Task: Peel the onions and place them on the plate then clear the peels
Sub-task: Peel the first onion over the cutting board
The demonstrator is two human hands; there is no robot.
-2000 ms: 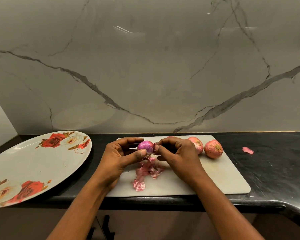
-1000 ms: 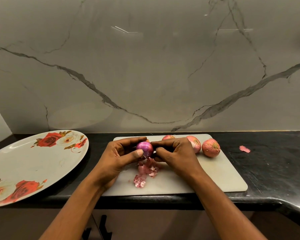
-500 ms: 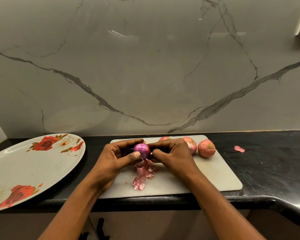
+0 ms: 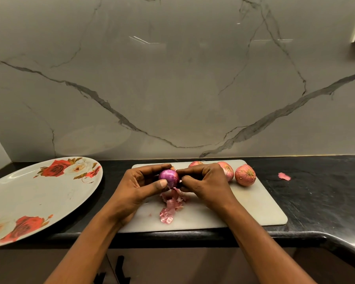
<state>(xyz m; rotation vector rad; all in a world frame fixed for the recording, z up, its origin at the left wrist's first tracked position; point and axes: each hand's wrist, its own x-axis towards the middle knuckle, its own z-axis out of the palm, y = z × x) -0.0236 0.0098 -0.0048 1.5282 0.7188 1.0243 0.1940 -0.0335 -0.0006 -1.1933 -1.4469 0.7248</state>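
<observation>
Left hand [image 4: 138, 186] grips purple onion [image 4: 169, 177] between thumb and fingers; right hand [image 4: 204, 181] pinches its skin; peels [image 4: 171, 203] below fingers.

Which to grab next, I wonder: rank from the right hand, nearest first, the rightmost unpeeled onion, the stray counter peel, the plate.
1. Rightmost unpeeled onion, on the board, just right of the right hand.
2. Stray peel, farther right on the counter.
3. Plate, far left past the left hand.
</observation>
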